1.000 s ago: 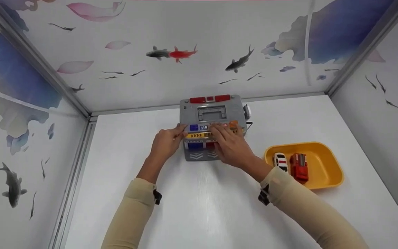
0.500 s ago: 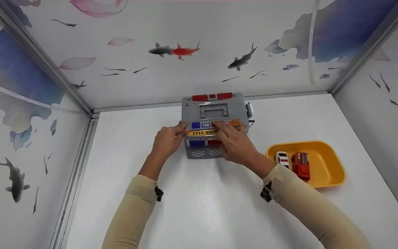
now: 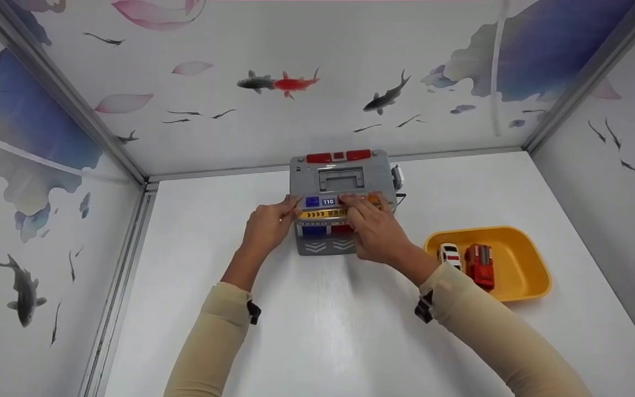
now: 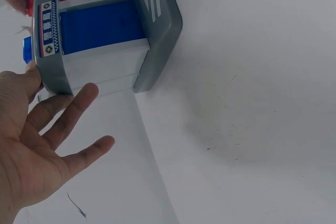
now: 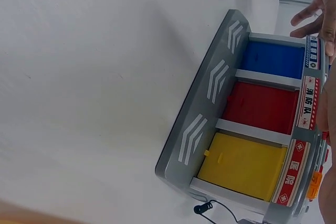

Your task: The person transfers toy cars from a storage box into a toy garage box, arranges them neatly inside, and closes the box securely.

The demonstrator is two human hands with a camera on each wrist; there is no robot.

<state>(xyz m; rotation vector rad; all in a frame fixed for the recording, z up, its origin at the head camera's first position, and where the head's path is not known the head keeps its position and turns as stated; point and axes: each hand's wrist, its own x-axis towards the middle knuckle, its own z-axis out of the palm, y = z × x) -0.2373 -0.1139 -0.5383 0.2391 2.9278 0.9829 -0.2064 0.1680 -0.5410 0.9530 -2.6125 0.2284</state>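
A grey toy garage (image 3: 303, 179) stands against the back wall with its front toward me. My left hand (image 3: 265, 225) pinches its left top corner between thumb and forefinger; the other fingers (image 4: 71, 116) spread away from it. My right hand (image 3: 379, 234) rests its fingers on the roof's front row of buttons, with a fingertip touching the red button (image 4: 30, 4). Left of it sits a blue button (image 3: 312, 202). In the right wrist view the blue door (image 5: 270, 59), red door (image 5: 260, 107) and yellow door (image 5: 241, 166) are all down.
To the right, a yellow tray (image 3: 521, 264) holds a white toy car (image 3: 450, 255) and a red toy fire truck (image 3: 480, 266). A black cord (image 5: 223, 205) hangs at the garage's right side. Painted walls enclose the white table (image 3: 306, 331) on three sides.
My right hand's fingers have shifted slightly right along the button row and bent more. My left hand keeps its pinch on the corner. The head view has tilted a little; the garage stays put.
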